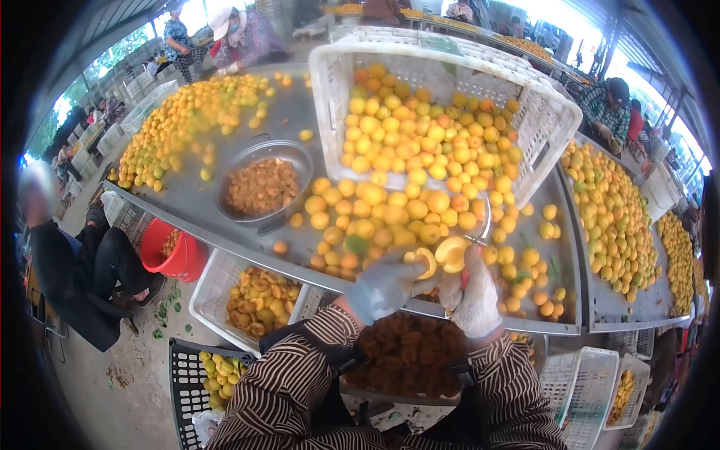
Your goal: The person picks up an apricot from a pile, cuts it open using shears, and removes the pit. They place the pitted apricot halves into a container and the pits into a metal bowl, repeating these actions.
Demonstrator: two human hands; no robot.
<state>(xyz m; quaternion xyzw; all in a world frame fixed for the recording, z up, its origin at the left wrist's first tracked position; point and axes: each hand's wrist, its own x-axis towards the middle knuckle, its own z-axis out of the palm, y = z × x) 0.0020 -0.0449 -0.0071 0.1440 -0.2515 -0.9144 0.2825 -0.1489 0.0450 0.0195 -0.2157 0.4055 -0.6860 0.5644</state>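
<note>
Both of my hands are gloved and close together at the front edge of the metal table (191,199). My left hand (385,289), in a grey-blue glove, has its fingers closed on an apricot half (426,263). In a white glove, my right hand (474,296) holds a red-handled tool (465,279) and another cut apricot half (452,254), its hollow facing up. A curved metal piece (488,219) rises beside it. Whole apricots (375,217) lie just beyond, spilling from a tipped white crate (551,124).
A metal bowl (300,161) of brown pits stands left of the crate. Below the table are a red bucket (196,259), a white crate of halves (214,319) and a dark crate (184,397). A person (64,262) sits at the left; others work behind.
</note>
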